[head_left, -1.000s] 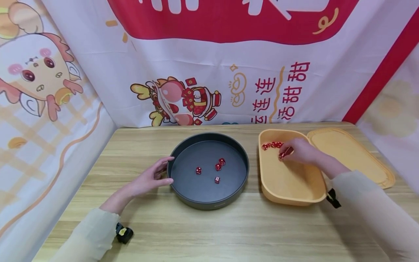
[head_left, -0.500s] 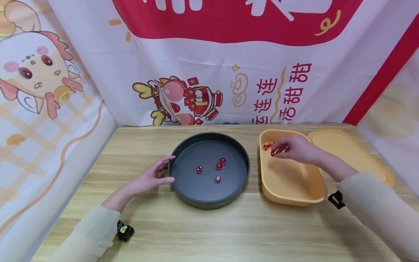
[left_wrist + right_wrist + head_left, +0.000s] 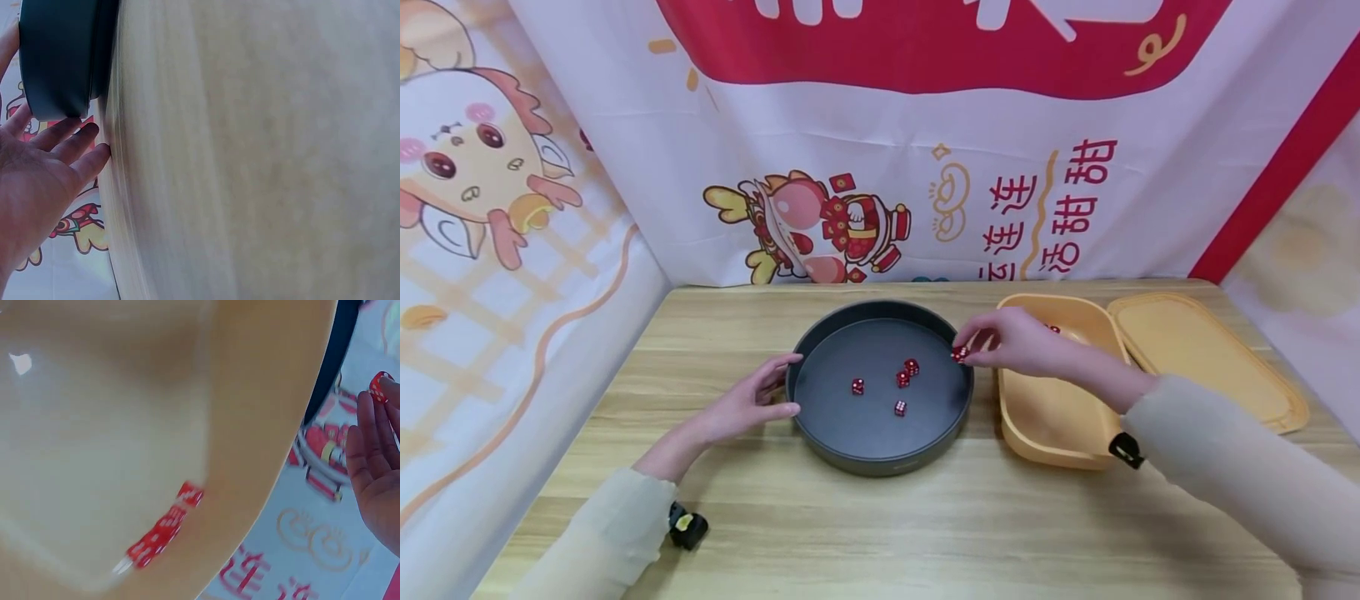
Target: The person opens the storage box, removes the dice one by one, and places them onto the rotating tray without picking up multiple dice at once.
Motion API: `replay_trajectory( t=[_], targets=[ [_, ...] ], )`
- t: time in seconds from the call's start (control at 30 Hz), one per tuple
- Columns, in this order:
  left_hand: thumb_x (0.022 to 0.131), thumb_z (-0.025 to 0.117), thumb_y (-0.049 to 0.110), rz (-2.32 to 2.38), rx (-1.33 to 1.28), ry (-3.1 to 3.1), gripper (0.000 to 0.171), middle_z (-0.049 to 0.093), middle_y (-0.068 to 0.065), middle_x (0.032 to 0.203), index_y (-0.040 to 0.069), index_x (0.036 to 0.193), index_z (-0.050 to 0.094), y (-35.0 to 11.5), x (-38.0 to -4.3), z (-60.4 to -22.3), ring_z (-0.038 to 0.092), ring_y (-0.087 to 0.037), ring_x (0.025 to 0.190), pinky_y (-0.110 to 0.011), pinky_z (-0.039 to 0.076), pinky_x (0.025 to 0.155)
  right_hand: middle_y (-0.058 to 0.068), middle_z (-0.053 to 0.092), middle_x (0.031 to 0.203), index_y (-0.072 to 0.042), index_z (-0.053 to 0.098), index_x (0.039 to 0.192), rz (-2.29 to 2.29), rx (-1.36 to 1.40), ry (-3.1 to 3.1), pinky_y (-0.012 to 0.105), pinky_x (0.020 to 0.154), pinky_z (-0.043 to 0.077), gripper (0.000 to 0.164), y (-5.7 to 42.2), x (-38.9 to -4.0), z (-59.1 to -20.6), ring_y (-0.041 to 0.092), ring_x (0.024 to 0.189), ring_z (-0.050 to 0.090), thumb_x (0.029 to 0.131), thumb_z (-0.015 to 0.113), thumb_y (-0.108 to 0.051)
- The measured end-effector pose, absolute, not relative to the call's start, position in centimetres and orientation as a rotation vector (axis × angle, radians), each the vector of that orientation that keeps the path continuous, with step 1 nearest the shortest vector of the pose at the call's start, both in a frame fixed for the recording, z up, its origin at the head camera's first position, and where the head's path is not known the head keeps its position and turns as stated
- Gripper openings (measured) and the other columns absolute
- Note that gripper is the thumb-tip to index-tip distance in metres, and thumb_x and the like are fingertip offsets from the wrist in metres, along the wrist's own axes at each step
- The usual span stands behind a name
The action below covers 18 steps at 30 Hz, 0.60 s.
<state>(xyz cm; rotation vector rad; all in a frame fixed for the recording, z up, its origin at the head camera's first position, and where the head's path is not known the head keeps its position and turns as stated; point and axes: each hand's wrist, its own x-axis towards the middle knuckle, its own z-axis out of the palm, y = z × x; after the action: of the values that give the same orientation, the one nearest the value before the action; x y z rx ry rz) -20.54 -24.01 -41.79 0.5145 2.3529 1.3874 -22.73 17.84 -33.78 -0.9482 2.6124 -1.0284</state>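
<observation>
My right hand [image 3: 1011, 340] pinches a red die [image 3: 959, 354] at the right rim of the round dark grey pan [image 3: 850, 433]. In the right wrist view that die [image 3: 377, 387] shows white pips between thumb and fingers. Inside the pan lie several more red dice [image 3: 903, 379], grouped near its middle. On the pan's left side, my left hand [image 3: 748, 406] has its fingers and thumb spread apart, fingertips right at the rim. The left wrist view shows those relaxed fingers [image 3: 74, 142] beside the dark wall [image 3: 59, 62]. Other red dice [image 3: 165, 528] lie in the orange box.
Right of the pan stands the open orange box [image 3: 1045, 446], partly covered by my right forearm. A flat orange lid [image 3: 1202, 358] lies beyond it on the wooden table [image 3: 880, 533]. Printed cloth [image 3: 880, 133] hangs along the back and sides.
My right hand has moved left out of the orange box to the pan's rim, carrying a die. My left hand has stayed at the pan's left side.
</observation>
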Motion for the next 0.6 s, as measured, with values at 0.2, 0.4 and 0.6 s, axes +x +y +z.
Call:
replay_trajectory(
  t=[0.2, 0.4, 0.6],
  targets=[
    [0.094, 0.067, 0.016, 1.383, 0.514, 2.359, 0.07, 0.022, -0.02, 0.157, 0.017, 0.152, 0.028, -24.1, -20.6, -41.6, 0.02, -0.041, 0.142, -0.055, 0.023, 0.112, -0.003, 0.068, 0.089, -0.011, 0.072, 0.101, -1.004, -1.04, 2.525, 0.028, 0.072, 0.056, 0.018, 14.1, -23.0, -34.1, 0.013, 0.081, 0.062, 0.085, 0.075, -0.004],
    [0.093, 0.067, 0.017, 1.379, 0.512, 2.364, 0.07, 0.022, -0.021, 0.157, 0.017, 0.151, 0.028, -24.2, -20.6, -41.7, 0.02, -0.041, 0.142, -0.055, 0.023, 0.112, -0.004, 0.068, 0.091, -0.011, 0.072, 0.101, -0.892, -1.136, 2.462, 0.023, 0.073, 0.054, 0.015, 10.8, -23.5, -35.2, 0.009, 0.082, 0.062, 0.086, 0.075, -0.009],
    [0.093, 0.068, 0.015, 1.394, 0.53, 2.355, 0.07, 0.022, -0.021, 0.156, 0.017, 0.151, 0.029, -24.2, -20.6, -41.8, 0.021, -0.041, 0.142, -0.055, 0.023, 0.112, -0.004, 0.068, 0.089, -0.011, 0.072, 0.097, -0.806, -1.17, 2.43, 0.021, 0.072, 0.053, 0.012, 8.9, -23.9, -36.0, 0.01, 0.08, 0.062, 0.085, 0.076, -0.008]
  ],
)
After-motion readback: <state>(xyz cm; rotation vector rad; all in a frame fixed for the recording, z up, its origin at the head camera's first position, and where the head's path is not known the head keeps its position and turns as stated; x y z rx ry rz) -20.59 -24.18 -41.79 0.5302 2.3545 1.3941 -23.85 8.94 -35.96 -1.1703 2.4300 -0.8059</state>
